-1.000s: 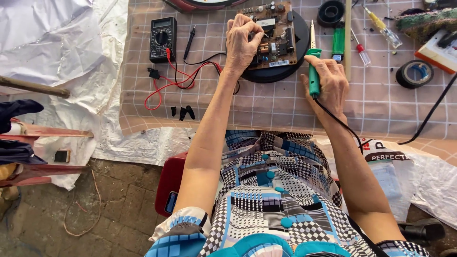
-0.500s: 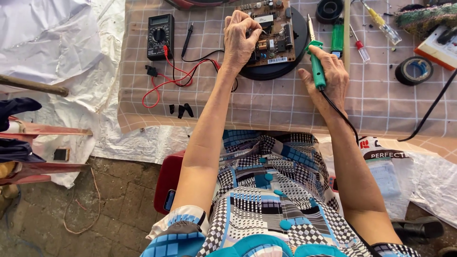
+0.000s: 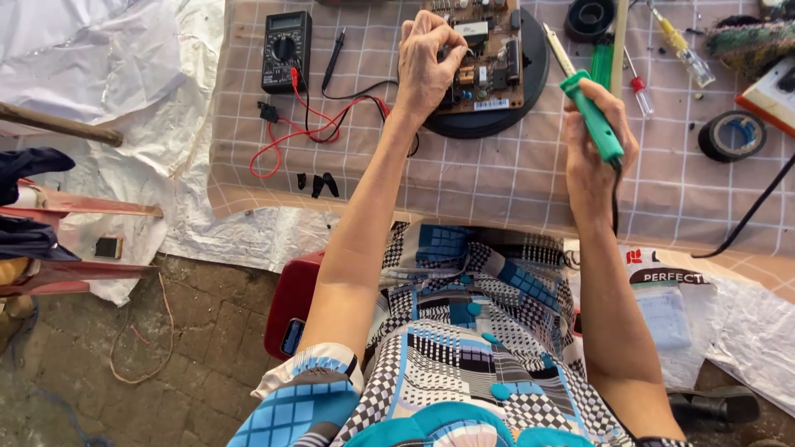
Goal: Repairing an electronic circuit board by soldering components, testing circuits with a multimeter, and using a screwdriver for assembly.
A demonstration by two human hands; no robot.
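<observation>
Head view, the only view. All places are given relative to the circuit board [image 3: 480, 58].

The circuit board lies flat on a round black disc [image 3: 497, 116] at the far middle of the checked table covering [image 3: 497, 178]. The left hand [image 3: 426, 62] rests on the board's left edge, fingers curled and pressed together on the board's left part; whether it pinches a part there cannot be told.

The right hand [image 3: 592, 153] is to the right of the board and nearer the person, clear of it. It is closed in a fist around the green handle of a soldering iron [image 3: 584, 108]. The iron's metal tip points up and left, towards the disc's right rim, and appears just short of touching the board. A black cord [image 3: 614, 199] runs from the handle down past the wrist.

Left of the board: a black multimeter [image 3: 286, 50], face up, with a black probe [image 3: 333, 58] just beside it. Red and black leads [image 3: 319, 128] loop between the meter and the board.

Right of the board: a black tape ring [image 3: 590, 16] near the top edge, a red-handled screwdriver [image 3: 636, 79], a yellow-handled screwdriver [image 3: 681, 45] and, farther right, a roll of black tape [image 3: 732, 134].
</observation>
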